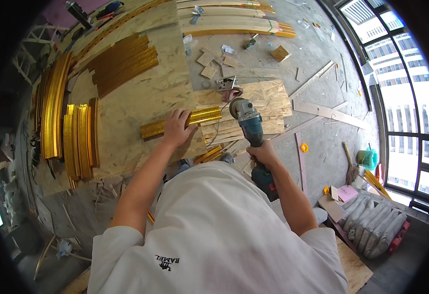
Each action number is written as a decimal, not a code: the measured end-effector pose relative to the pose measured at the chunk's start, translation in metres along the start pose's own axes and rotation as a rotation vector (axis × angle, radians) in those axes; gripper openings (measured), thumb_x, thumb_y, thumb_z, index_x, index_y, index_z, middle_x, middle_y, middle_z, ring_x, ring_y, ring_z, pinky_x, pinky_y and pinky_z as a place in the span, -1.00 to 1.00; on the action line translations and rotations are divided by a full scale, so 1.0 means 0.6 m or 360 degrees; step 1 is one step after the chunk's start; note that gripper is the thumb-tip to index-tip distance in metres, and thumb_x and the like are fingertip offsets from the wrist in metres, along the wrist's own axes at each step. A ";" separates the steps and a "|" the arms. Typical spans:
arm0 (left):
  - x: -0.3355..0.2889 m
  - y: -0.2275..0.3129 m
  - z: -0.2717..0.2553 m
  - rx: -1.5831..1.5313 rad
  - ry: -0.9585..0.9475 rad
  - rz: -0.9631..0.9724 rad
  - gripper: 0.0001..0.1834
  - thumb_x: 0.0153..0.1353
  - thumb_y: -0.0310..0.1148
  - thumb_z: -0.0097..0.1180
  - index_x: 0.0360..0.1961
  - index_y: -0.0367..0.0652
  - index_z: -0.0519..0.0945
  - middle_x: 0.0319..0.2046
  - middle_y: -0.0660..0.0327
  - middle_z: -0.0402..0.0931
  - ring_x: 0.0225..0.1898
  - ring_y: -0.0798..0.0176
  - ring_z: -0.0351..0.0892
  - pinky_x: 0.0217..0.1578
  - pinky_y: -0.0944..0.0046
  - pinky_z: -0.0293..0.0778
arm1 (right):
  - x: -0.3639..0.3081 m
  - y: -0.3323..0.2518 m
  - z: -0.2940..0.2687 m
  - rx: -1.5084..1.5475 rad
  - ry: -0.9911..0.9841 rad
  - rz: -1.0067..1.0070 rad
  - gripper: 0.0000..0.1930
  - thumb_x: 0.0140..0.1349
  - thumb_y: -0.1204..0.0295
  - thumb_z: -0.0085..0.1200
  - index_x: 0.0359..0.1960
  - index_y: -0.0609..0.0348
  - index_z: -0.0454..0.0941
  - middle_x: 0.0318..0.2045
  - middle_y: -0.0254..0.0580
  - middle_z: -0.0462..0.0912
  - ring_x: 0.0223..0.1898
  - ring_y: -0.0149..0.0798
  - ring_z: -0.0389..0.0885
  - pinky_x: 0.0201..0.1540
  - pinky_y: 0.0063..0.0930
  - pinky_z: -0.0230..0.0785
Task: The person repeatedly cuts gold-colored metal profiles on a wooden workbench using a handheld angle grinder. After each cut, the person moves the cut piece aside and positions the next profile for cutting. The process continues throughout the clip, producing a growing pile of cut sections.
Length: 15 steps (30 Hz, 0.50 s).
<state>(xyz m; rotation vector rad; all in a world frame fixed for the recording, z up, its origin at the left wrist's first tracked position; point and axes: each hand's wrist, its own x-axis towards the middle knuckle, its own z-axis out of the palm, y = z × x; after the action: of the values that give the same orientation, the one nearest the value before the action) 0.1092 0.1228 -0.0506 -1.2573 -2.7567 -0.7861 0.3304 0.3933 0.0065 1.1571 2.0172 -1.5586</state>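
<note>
My left hand (176,128) presses flat, fingers spread, on a gold moulding strip (181,123) lying across the edge of a chipboard worktop (141,98), its end overhanging. My right hand (262,153) grips the body of a blue angle grinder (248,121), its disc just beside that overhanging end. More gold strips (79,139) lie stacked to the left.
</note>
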 end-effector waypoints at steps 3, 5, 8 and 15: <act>-0.007 0.003 -0.001 -0.0049 0.0012 0.0022 -0.38 0.15 0.02 0.26 0.12 -0.15 0.54 0.02 0.09 0.45 0.09 -0.07 0.39 0.13 -0.03 0.33 | 0.003 0.000 0.003 -0.0075 -0.0004 -0.0027 -0.74 0.03 0.36 0.30 -0.39 0.32 0.56 -0.61 -0.21 0.62 -0.64 -0.35 0.61 -0.59 -0.45 0.43; -0.011 0.003 0.001 -0.0074 0.0041 0.0018 -0.39 0.14 0.01 0.26 0.12 -0.15 0.54 0.02 0.09 0.45 0.08 -0.07 0.40 0.12 -0.04 0.34 | -0.002 -0.010 0.005 -0.0145 -0.0003 -0.0012 -0.73 0.02 0.35 0.30 -0.37 0.33 0.57 -0.61 -0.20 0.62 -0.63 -0.35 0.62 -0.58 -0.44 0.44; -0.013 -0.001 0.002 -0.0132 0.0058 0.0012 -0.40 0.13 -0.01 0.27 0.11 -0.15 0.54 0.01 0.09 0.46 0.07 -0.07 0.42 0.11 -0.04 0.34 | -0.017 -0.040 0.005 -0.0213 -0.0044 0.0008 -0.71 0.01 0.35 0.29 -0.34 0.33 0.57 -0.60 -0.19 0.63 -0.63 -0.34 0.62 -0.57 -0.42 0.46; -0.011 0.003 -0.002 -0.0176 0.0106 0.0009 -0.40 0.07 0.00 0.30 0.07 -0.12 0.55 -0.03 0.12 0.49 0.03 -0.08 0.45 0.09 -0.03 0.36 | -0.002 -0.039 0.004 -0.0355 -0.0064 0.0010 -0.71 0.00 0.33 0.28 -0.35 0.32 0.58 -0.62 -0.19 0.62 -0.63 -0.32 0.61 -0.56 -0.40 0.46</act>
<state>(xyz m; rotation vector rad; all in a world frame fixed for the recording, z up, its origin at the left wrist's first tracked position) 0.1147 0.1185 -0.0504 -1.2315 -2.6900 -0.9736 0.3127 0.3892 0.0217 1.0370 2.0952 -1.3030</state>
